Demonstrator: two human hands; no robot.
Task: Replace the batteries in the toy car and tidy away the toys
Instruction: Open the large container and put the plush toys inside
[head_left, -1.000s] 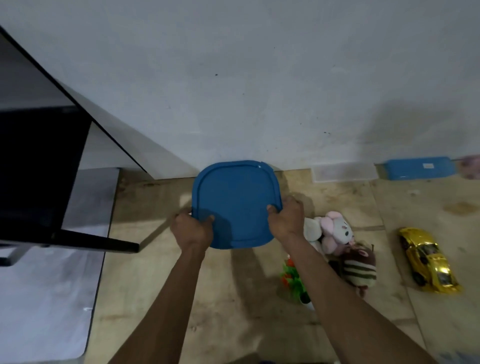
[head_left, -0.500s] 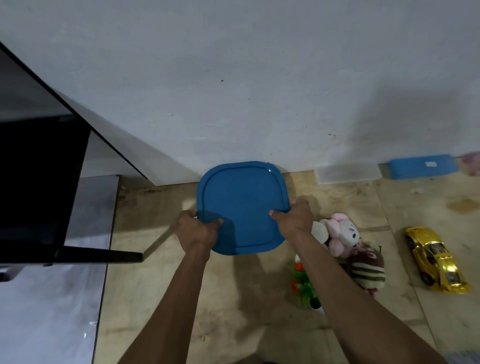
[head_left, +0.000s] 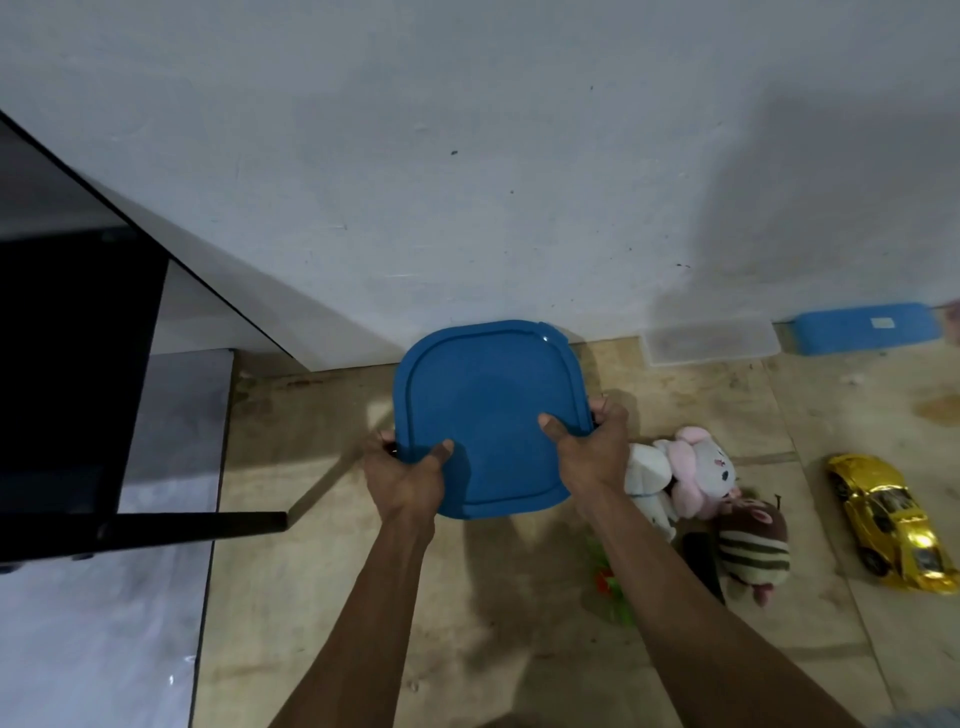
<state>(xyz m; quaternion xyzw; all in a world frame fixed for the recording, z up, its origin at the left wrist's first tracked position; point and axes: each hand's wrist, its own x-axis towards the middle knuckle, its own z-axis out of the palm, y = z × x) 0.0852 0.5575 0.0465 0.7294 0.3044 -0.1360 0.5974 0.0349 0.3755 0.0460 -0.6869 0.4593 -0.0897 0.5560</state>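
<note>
A pale wall (head_left: 467, 156) fills the upper view, meeting a tan floor (head_left: 322, 597) below. At the left stands dark furniture (head_left: 72, 374) with a black bar jutting out low.

A blue lid (head_left: 483, 415), square with rounded corners, is held up in front of the wall's foot. The left hand (head_left: 405, 478) grips its near-left edge, thumb on top and fingers curled under; the right hand (head_left: 592, 447) grips its right edge the same way.

The gold car (head_left: 893, 525) lies on the floor at the far right, well apart from the hands. Against the wall sit a blue box (head_left: 862, 327) and a clear tub (head_left: 711, 340) beside it.

Just right of the right forearm lie a white-and-pink plush (head_left: 691, 467) and a brown striped plush (head_left: 753, 545), touching. A green and orange toy (head_left: 608, 587), blurred and partly hidden by the arm, may be a plant.
</note>
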